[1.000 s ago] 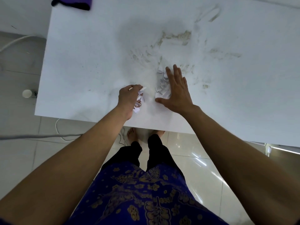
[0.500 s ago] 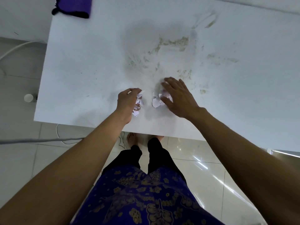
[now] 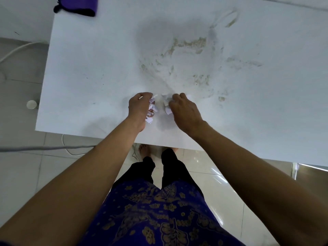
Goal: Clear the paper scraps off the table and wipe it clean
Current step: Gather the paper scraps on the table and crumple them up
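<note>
Paper scraps point(image 3: 166, 105) lie bunched under the curled fingers of the right hand point(image 3: 184, 110), on its thumb side, on the table point(image 3: 88, 68) (near its front edge). Just beside, the left hand point(image 3: 139, 108) grips a crumpled wad point(image 3: 151, 110), so the right is nearer.

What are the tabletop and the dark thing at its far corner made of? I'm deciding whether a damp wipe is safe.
The table looks like a smooth, matte white laminate or painted board: flat, hard-edged, with brownish smears sitting on the surface rather than soaked in. The purple cloth looks like soft fabric with black trim; which fabric cannot be told.
</note>
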{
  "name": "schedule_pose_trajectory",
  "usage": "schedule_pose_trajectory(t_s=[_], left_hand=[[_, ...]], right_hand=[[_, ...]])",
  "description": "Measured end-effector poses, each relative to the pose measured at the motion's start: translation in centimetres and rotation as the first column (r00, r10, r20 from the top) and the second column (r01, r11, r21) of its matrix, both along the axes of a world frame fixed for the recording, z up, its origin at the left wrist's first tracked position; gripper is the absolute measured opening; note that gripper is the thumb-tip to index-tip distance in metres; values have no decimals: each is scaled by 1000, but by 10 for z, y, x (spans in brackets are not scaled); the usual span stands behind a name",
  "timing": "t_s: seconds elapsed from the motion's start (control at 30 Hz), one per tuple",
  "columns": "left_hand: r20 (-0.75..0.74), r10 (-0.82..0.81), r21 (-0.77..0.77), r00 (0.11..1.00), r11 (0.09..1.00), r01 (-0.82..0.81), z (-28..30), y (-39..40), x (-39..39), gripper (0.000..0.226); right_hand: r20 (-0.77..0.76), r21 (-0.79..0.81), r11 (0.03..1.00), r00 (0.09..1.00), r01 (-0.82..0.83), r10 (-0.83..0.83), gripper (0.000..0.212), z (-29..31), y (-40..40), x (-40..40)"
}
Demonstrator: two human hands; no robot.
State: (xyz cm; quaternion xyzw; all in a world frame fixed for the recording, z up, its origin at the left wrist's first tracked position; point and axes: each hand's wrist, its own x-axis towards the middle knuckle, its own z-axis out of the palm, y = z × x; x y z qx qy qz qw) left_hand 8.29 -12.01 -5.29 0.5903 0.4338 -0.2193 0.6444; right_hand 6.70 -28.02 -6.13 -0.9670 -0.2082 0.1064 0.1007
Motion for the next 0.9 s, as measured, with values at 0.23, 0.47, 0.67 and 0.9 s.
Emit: schedule_pose_trajectory(t_s=[0.23,0.47,0.67,0.9], left_hand=[[-50,45,-76,998,996,-49,9,-16,12,11],[-24,116,-330,993,937,-117,22,-37,18,47],[-24,59,-429,998,901,-63,18,-34,24,64],[-82,11,-337,997,941,-38,22,-28,27,37]], right_hand=[[4,183,917,933,354,-361,18,11,-25,27],[-71,482,784,910,390,-409,19,36,24,16],[-186,662,501,770,557,-611,16,37,47,10],[-251,593,641,869,487,-428,47,32,47,-10]])
